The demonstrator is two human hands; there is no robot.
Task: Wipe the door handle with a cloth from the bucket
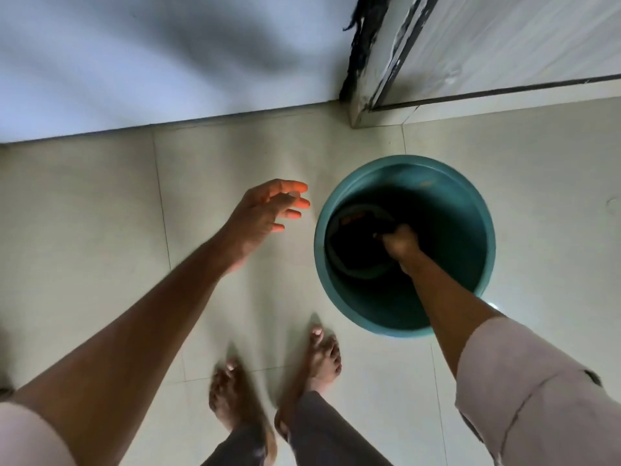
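Observation:
A teal bucket (470,210) stands on the tiled floor to the right of my feet. My right hand (400,243) reaches down inside it, fingers closed around something dark; a dark cloth (353,243) with an orange patch lies at the bottom under that hand. My left hand (268,213) hovers above the floor just left of the bucket's rim, fingers spread and holding nothing. The door handle is out of view.
A pale wall (168,79) runs along the top left. A worn, dark-edged door frame post (373,62) meets the floor just beyond the bucket, with a glossy panel (521,38) to its right. My bare feet (275,381) stand close to the bucket.

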